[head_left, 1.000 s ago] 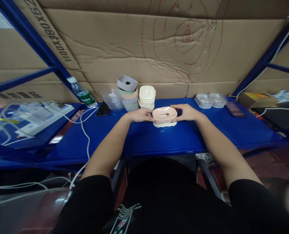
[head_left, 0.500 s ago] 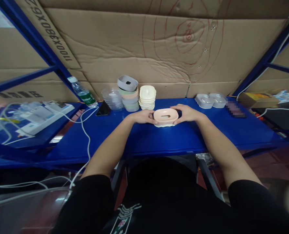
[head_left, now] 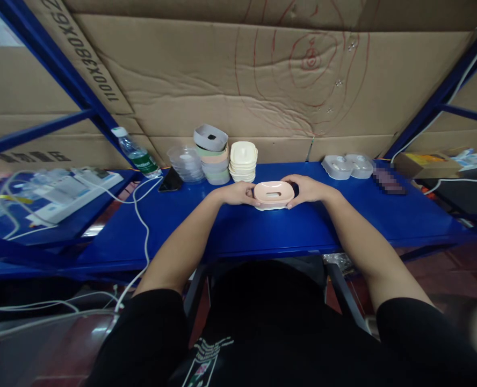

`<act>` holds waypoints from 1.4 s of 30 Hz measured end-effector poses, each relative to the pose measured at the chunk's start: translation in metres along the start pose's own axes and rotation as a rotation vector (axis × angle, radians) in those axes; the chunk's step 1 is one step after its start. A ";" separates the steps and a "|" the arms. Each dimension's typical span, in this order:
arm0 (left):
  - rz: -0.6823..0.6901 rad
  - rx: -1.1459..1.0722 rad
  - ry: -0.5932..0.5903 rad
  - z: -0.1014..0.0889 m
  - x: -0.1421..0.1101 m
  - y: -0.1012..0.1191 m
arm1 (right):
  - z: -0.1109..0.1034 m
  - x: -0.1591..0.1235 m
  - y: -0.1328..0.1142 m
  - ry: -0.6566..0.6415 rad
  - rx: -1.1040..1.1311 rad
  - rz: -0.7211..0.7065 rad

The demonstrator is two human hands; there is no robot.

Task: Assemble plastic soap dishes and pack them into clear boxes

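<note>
A pink oval plastic dish (head_left: 274, 203) with a slot in its middle sits on a cream piece with a wavy edge, most of which is hidden under it. My left hand (head_left: 240, 193) is closed on the dish's left end, thumb towards me. At the opposite end my right hand (head_left: 303, 190) grips it with thumb and fingers. Just behind my left hand stands a stack of cream pieces (head_left: 244, 161). Beside that rises a taller pile of grey, pink and green dishes (head_left: 212, 157).
Clear plastic bowls (head_left: 185, 164), a dark phone-like object (head_left: 171, 180) and a water bottle (head_left: 139, 156) stand at the back left. A translucent two-part tray (head_left: 347, 166) lies at the back right. White cable (head_left: 145, 226) crosses the blue table's left side.
The pink dish has settled slightly lower and shifted a touch towards me, with less of its slot's inside showing. Both hands stay on its ends.
</note>
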State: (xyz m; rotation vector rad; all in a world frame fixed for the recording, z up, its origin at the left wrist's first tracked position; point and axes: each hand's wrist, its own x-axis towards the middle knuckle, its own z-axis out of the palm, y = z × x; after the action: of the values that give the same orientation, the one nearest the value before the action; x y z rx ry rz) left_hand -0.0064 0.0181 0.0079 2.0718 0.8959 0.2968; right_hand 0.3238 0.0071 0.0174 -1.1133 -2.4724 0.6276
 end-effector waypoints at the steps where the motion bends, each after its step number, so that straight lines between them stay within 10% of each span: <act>1: 0.001 0.002 0.000 0.000 0.000 -0.001 | 0.000 0.000 -0.001 -0.003 0.009 0.003; 42: -0.111 0.292 0.085 0.001 0.000 0.001 | 0.008 0.003 0.009 -0.047 -0.008 0.115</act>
State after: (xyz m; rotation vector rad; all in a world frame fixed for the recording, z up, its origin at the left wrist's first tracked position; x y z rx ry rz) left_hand -0.0057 0.0173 0.0082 2.2781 1.1584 0.2049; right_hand 0.3233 0.0126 0.0068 -1.2651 -2.4659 0.6851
